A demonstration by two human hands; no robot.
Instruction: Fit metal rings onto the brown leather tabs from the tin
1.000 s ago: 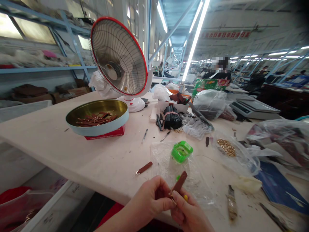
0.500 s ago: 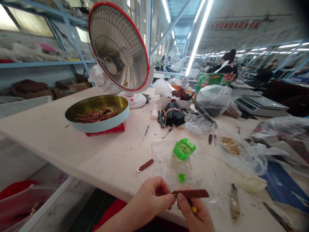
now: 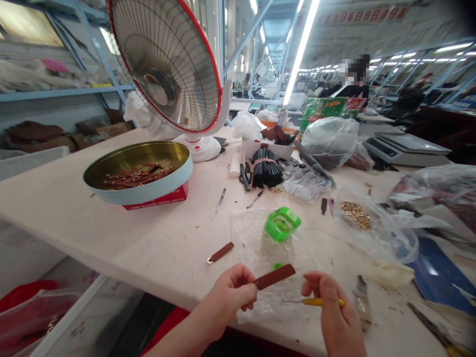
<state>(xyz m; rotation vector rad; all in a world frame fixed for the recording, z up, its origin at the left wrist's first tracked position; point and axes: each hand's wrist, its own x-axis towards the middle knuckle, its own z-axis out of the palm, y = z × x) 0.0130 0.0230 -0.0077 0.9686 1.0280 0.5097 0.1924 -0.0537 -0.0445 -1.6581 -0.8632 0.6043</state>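
Observation:
My left hand (image 3: 232,292) pinches one end of a brown leather strap (image 3: 275,276), whose free end points up to the right. In my right hand (image 3: 336,307) is an awl (image 3: 323,301) with a yellow handle and a thin metal tip pointing left, below the strap and apart from it. A second brown strap (image 3: 221,252) with a metal ring at one end lies on the table beyond my left hand. Just behind the held strap stands a green container (image 3: 282,224) on a clear plastic sheet (image 3: 256,243). A small green cap (image 3: 277,266) is partly hidden by the strap.
A round tin (image 3: 178,172) of brown straps rests on a red box at left, before a fan (image 3: 167,69). Gold rings (image 3: 356,214) lie in a plastic bag at right. Scissors (image 3: 431,325) and a blade (image 3: 362,302) lie right. Behind is a bundle of black strips (image 3: 267,168).
My right hand has moved right, away from the strap, and the awl's tip now shows. The strap stays in my left hand, tilted more upward. The view has shifted slightly.

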